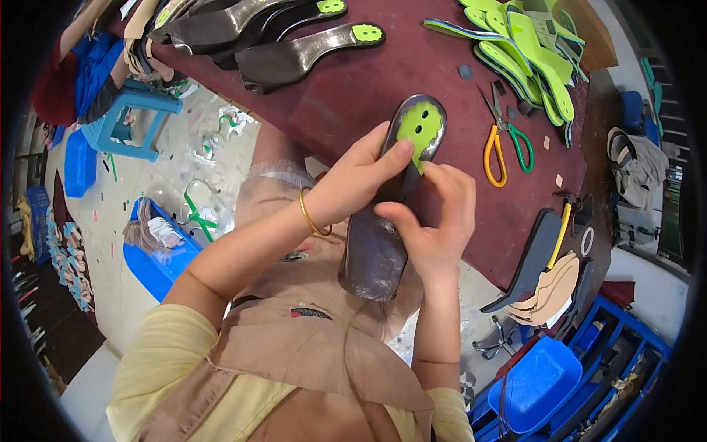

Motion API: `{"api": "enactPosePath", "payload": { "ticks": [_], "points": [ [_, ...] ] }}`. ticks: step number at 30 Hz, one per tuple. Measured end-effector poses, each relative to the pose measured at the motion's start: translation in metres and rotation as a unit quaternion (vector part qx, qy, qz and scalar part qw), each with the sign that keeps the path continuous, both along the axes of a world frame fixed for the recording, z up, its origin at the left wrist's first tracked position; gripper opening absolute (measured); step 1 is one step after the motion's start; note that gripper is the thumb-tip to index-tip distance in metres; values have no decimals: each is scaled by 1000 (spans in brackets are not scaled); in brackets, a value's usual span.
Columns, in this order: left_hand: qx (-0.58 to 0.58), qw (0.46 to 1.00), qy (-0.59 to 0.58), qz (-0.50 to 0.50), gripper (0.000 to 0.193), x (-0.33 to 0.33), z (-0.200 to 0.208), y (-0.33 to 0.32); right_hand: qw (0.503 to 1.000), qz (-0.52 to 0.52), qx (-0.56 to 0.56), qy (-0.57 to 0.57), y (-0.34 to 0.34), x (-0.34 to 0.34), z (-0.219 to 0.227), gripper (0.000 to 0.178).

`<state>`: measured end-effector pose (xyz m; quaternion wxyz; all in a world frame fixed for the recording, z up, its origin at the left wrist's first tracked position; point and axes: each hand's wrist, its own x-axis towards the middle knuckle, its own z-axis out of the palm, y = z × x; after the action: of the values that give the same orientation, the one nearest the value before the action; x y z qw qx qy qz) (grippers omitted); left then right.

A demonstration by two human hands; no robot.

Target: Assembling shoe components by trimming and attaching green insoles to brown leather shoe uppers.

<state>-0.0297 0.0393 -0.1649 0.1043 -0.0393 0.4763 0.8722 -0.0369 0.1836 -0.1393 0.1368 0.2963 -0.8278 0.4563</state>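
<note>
- Dark red cloth is covering the workbench (353, 96) that is filling the upper part of the view, with a pale, scrap-strewn floor showing at the left.
- Both hands are working over the bench's near edge, holding a dark grey shoe insole (383, 236) with a lime green heel patch at its far end.
- The left hand (353, 184) is gripping the insole's heel end, thumb pressing down on the green patch.
- The right hand (434, 221) is closing on the insole's waist, fingertips pinching its edge.
- The insole is looking thin, light and somewhat flexible, so holding it at the heel and waist seems the steadiest grip.
- Orange and green handled scissors (504, 140) are lying to the right, near a stack of green insoles (526, 51).
- More dark insoles (294, 44) are lying at the far edge.
- No packages, labels or signs are showing clearly.
</note>
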Motion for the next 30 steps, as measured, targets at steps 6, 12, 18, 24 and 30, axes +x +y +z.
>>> {"api": "enactPosePath", "payload": {
  "ticks": [6, 12, 18, 24, 30],
  "points": [
    [15, 1000, 2, 18, 33, 0, 4, 3, 993, -33, 96, 60, 2, 2, -7, 36],
    [-85, 994, 51, 52, 32, 2, -8, 4, 998, -31, 48, -30, 2, 1, 3, 24],
    [-41, 996, 40, 68, 33, 10, -3, 6, 993, -86, -66, -56, -1, 2, 5, 19],
    [103, 991, 7, -83, 50, 15, -7, 16, 788, 130, -444, -407, 2, -19, -14, 81],
    [21, 986, 92, -135, 62, 14, -3, 25, 800, 133, -298, -504, 29, -26, 4, 53]
  ]
}}
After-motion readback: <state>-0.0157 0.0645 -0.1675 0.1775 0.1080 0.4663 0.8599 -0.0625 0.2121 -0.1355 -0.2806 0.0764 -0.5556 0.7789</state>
